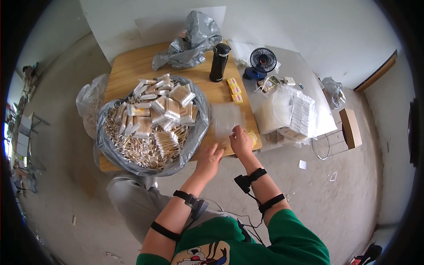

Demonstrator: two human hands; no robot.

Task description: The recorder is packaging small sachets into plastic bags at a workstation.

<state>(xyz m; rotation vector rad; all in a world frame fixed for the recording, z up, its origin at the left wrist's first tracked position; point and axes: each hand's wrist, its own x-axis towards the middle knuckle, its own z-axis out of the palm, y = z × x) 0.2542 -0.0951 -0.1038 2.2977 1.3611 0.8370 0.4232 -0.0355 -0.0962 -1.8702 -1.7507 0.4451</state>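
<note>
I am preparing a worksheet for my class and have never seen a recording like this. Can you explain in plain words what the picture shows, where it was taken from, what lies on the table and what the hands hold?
There is no machine here: a person works with bare hands. The one picture comes from a wide camera on the person's head, looking down, so straight edges bend near the rim. The forearms, with black straps, enter from below. On the wooden table sits a grey plastic bag heaped with cotton swabs, some loose, some bundled in small packs. Behind it stand a black bottle and a crumpled grey bag; a small fan stands to the right. The right hand pinches a small clear plastic bag. The left hand is open beside the big bag, holding nothing.
</note>
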